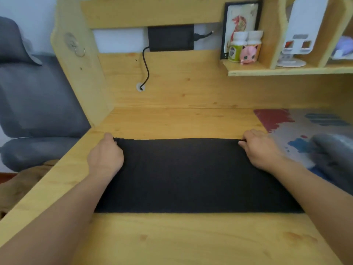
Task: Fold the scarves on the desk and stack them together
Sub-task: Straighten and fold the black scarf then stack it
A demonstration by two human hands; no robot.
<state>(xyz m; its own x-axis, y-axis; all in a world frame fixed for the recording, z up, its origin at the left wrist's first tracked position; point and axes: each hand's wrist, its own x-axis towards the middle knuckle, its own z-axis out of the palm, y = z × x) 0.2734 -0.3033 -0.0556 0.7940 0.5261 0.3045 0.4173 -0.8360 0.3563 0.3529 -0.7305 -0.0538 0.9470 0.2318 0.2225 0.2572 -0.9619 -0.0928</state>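
Two scarves in view. One flat black rectangular knit scarf, spread across the middle of the pale pine worktop, long edges parallel to the front edge; surface smooth, matte, evenly dark, without visible creases; far edge straight, near edge straight. One bunched grey scarf, blurred, at the right edge of the worktop, partly over a grey desk mat with red and blue splashes.

Two bare hands. Left hand at the far left corner of the black scarf, fingers curled, gripping the cloth edge. Right hand at the far right corner, fingertips pinching the edge. Both forearms lying over the scarf's short ends.

On the small shelf above: two white-capped bottles, one pink figurine, one black-framed picture. One black box on the back panel, with one black cable. One grey upholstered chair at left.
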